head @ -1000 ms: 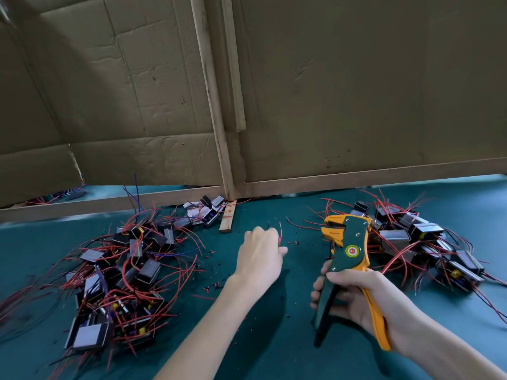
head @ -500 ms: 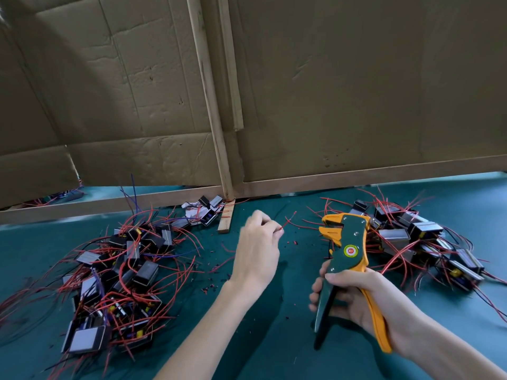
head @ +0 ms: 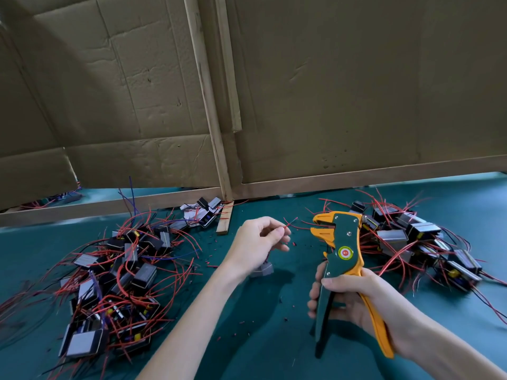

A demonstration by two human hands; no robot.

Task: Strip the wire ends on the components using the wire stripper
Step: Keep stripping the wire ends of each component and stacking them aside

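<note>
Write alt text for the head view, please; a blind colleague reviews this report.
A person's left hand pinches a thin red wire, its end just short of the orange-and-green wire stripper gripped upright in the right hand. Piles of small grey block components with red wires lie on the teal table to either side, before a cardboard wall.

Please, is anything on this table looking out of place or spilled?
Small red insulation scraps lie scattered across the middle of the teal table cover, likely stripping waste. A short loose wooden strip lies askew at the foot of the wooden frame post. Nothing looks damaged.
</note>
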